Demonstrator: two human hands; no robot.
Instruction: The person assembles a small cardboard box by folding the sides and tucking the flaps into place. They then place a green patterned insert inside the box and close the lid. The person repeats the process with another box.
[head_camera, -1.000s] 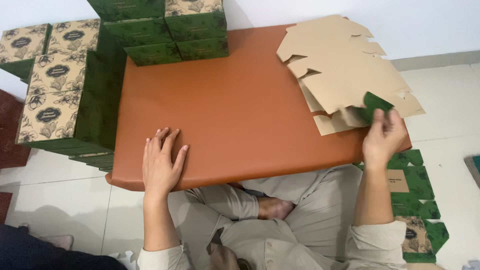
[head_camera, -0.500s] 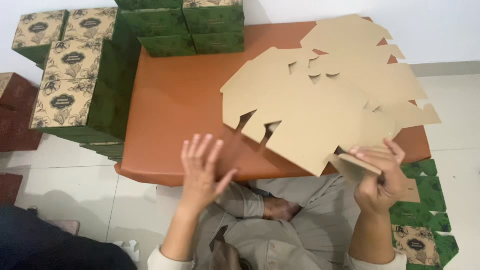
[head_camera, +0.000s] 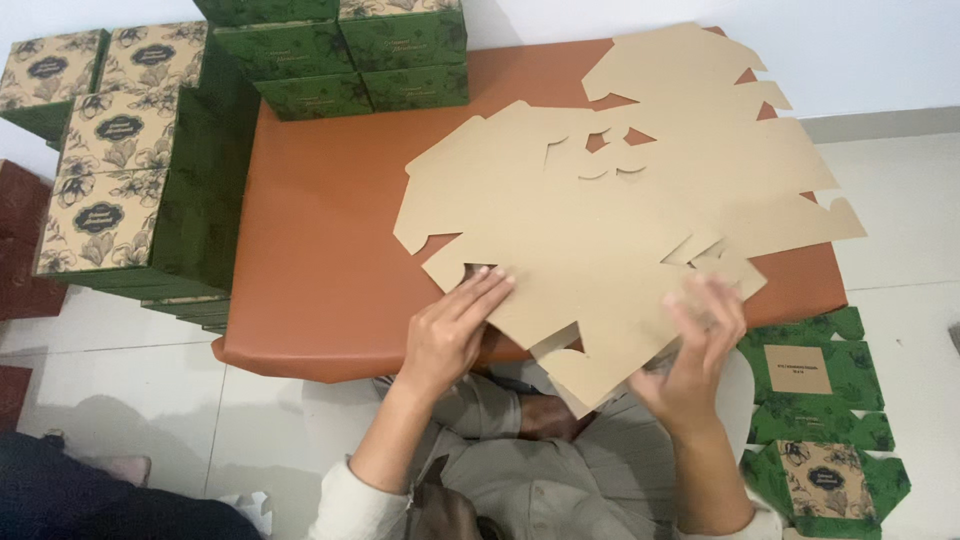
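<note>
White floor tiles and a pale wall frame a low table (head_camera: 330, 250) with a smooth orange-brown top, seen from above by a person sitting cross-legged at its near edge. Across the right half of that top lies a flat, die-cut cardboard blank (head_camera: 590, 240), plain brown side up, its tabs and notches fanning out; it seems to rest partly over a second such sheet (head_camera: 690, 80) toward the far right corner, though where one ends and the other begins is hard to tell. The blank's long axis runs on a diagonal — from the far right of the table down toward the person's lap, where its near corner hangs past the table edge. The left hand (head_camera: 455, 330) lies flat on the blank's near-left edge, fingers straight and close together, pointing up and to the right along the card. The right hand (head_camera: 695, 345) is at the overhanging near-right part, fingers loosely spread and somewhat blurred; it appears to grip the edge from the side, but whether thumb and fingers truly pinch the card cannot be told. Both hands are on the near edge, the bulk of the sheet lying beyond and between them. Finished green floral boxes (head_camera: 130, 170) are stacked at the left and back, and printed green blanks (head_camera: 815, 400) lie on the floor to the right.
</note>
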